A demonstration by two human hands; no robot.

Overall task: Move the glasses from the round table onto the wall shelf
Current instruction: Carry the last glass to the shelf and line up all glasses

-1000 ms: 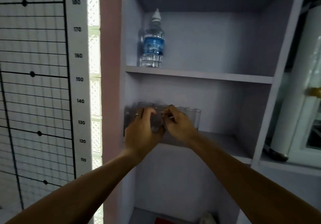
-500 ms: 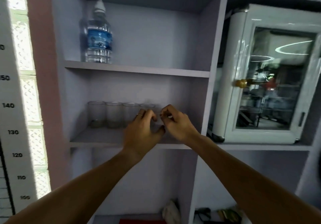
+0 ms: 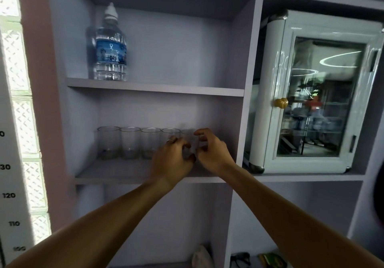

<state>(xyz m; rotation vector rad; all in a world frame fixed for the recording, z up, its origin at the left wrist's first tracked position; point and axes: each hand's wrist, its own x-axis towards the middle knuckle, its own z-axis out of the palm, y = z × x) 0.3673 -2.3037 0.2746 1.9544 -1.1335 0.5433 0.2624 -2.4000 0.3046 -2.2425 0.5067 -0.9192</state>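
Several clear glasses [image 3: 129, 143] stand in a row along the back of the wall shelf [image 3: 116, 174], in its middle compartment. At the right end of the row is one more glass [image 3: 188, 137], blurred and partly hidden between my hands. My left hand [image 3: 172, 157], with a ring on one finger, curls round that glass's left side. My right hand [image 3: 212, 151] curls round its right side, forefinger above and thumb below. The round table is out of view.
A water bottle [image 3: 110, 45] stands on the upper shelf board at the left. A white cabinet with a glass door [image 3: 318, 93] fills the compartment to the right. A window and a height chart [image 3: 9, 195] are at the left. Small items lie low down.
My view has swung right, bringing the row of glasses into sight on the left. Both hands stay at the right end glass, and my right hand's fingers have spread a little.
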